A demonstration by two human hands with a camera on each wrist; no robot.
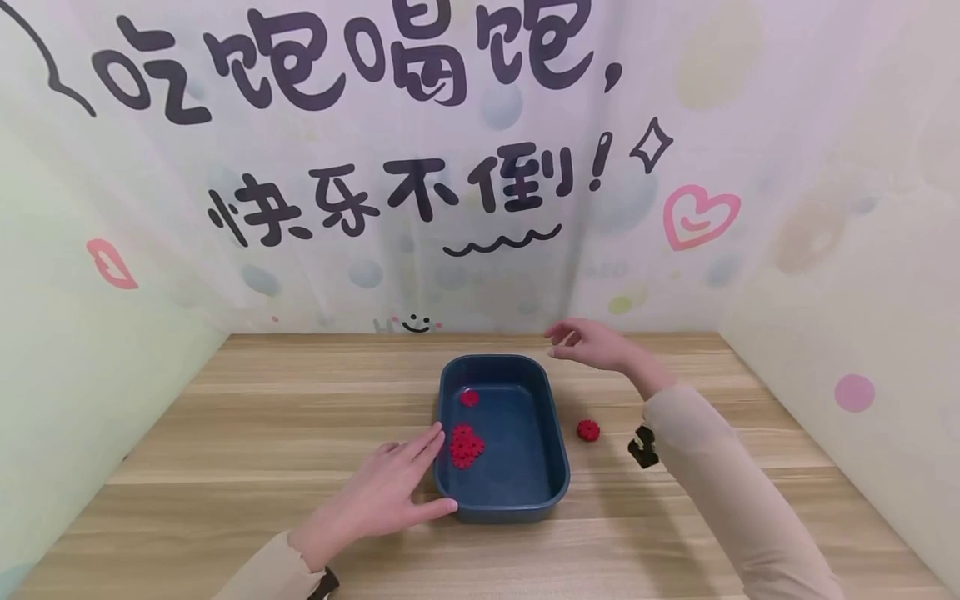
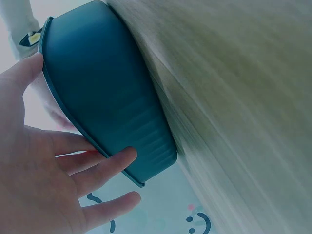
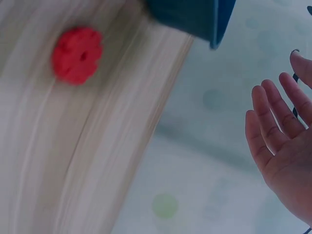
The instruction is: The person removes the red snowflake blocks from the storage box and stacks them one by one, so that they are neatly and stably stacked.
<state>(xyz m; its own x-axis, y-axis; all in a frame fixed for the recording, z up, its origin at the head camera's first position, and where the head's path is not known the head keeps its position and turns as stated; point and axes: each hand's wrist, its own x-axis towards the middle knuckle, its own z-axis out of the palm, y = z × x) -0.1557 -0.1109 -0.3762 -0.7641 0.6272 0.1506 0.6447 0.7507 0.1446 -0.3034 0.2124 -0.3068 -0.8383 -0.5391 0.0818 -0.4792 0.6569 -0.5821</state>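
Note:
A dark blue rectangular basin (image 1: 517,510) stands on the table with several small red flower-shaped discs (image 1: 466,448) gathered at its left side. One more red disc (image 1: 469,397) lies farther back inside it. My left hand (image 1: 378,492) rests against the basin's left rim; in the left wrist view its fingers (image 2: 105,171) are spread and extended along the outer wall. Beyond the far right corner, my right hand (image 1: 592,343) is raised with loosely bent fingers and nothing in them. On the tabletop right of the basin sits a red notched piece (image 1: 588,430), below the right hand.
The wood-grain table (image 1: 300,417) ends at a white printed backdrop (image 1: 480,283) behind the basin. Pale walls close off both sides. A black strap (image 1: 643,447) shows at the right sleeve.

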